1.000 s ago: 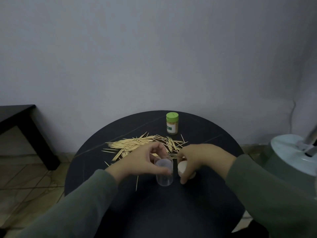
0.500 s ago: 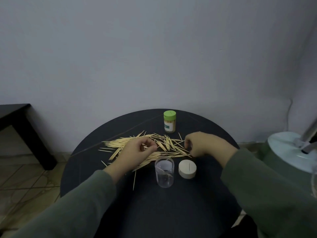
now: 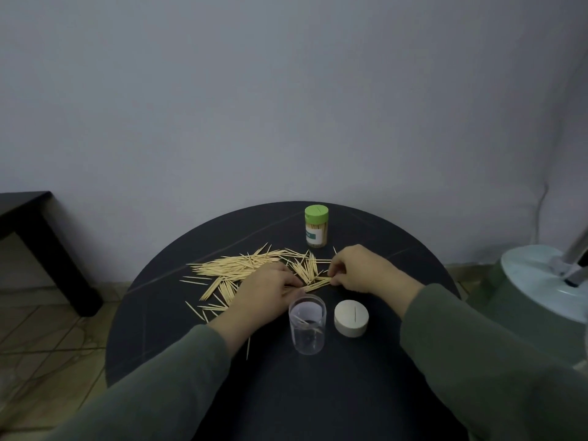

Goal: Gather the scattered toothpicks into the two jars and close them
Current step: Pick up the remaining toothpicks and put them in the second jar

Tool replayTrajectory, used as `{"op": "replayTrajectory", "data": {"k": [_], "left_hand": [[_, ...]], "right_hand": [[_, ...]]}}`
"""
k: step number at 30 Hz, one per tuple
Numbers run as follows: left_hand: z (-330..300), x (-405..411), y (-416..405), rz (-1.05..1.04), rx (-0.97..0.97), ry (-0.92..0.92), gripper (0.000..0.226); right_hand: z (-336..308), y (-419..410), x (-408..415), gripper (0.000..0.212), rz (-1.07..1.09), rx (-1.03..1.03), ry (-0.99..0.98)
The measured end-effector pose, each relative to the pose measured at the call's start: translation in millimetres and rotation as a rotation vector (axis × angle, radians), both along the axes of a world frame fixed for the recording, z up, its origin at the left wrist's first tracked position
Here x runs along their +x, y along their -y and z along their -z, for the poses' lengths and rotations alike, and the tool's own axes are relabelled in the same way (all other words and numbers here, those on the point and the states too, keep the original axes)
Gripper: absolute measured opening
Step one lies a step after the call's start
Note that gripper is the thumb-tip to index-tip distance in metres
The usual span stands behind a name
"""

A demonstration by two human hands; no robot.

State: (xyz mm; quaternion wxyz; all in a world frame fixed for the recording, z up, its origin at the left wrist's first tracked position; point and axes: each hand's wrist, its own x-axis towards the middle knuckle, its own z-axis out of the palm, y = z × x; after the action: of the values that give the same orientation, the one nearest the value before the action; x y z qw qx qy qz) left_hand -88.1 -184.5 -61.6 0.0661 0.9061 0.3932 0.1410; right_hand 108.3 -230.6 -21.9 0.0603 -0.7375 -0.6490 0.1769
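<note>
left hand (image 3: 270, 292) lies palm down on the near edge of the toothpicks (image 3: 241, 268), fingers curled toward the centre with the tips touching a small bundle of sticks; whether it actually pinches them cannot be told. right hand (image 3: 359, 270) rests opposite it, fingers curled inward and fingertips (image 3: 332, 276) meeting the other end of the same bundle, the thumb and forefinger appearing to nip a few sticks. both forearms wear dark green sleeves (image 3: 477, 361). the toothpicks spread in a loose fan across the middle of the round dark worktop (image 3: 318, 393), mostly to the left of the hands, with a few strays near the left wrist and one lying alone just beside the left sleeve cuff. just in front of the left hand stands the clear jar (image 3: 307, 324), upright and open, with a couple of sticks leaning inside. beside it on the right sits its pale lid (image 3: 351, 318), flat on the worktop, a slot across its top. beyond the hands, near the far edge, stands the green-capped jar (image 3: 316, 230), upright, closed, packed with toothpicks. a dark side table (image 3: 35, 237) stands at far left; a pale green round base (image 3: 537, 281) at right.
</note>
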Motion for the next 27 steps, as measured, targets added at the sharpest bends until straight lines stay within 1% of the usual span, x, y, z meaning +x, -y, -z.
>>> {"op": "replayTrajectory", "data": {"k": [3, 6, 10, 12, 16, 19, 21, 27], "left_hand": [[0.6, 7.3, -8.6, 0.025, 0.021, 0.026, 0.034], [-1.2, 20.5, -19.8, -0.028, 0.080, 0.011, 0.040], [-2.2, 34.9, -35.4, -0.181, 0.038, -0.033, 0.058], [-2.4, 36.9, -44.7, -0.203, 0.025, -0.069, 0.061], [-1.3, 37.7, -59.2, -0.100, -0.032, -0.136, 0.059], [-2.4, 39.3, -57.6, 0.006, -0.030, -0.185, 0.053], [-4.2, 38.8, -54.6, 0.057, -0.005, -0.185, 0.048], [-11.7, 29.6, -44.6, 0.156, 0.009, -0.193, 0.044]], "right_hand": [[4.5, -2.3, 7.8, 0.024, 0.053, 0.096, -0.039], [11.4, -10.9, 12.2, 0.033, 0.160, 0.192, 0.031], [22.1, -24.2, 11.2, 0.049, 0.192, 0.132, 0.197], [24.3, -30.4, 11.3, 0.051, 0.184, 0.135, 0.211], [25.9, -40.0, 11.1, 0.042, 0.172, 0.191, 0.098], [27.0, -40.2, 10.3, 0.031, 0.091, 0.239, 0.100], [25.2, -37.3, 11.4, 0.027, 0.036, 0.251, 0.107], [15.9, -20.0, 22.4, 0.024, -0.074, 0.175, 0.079]]}}
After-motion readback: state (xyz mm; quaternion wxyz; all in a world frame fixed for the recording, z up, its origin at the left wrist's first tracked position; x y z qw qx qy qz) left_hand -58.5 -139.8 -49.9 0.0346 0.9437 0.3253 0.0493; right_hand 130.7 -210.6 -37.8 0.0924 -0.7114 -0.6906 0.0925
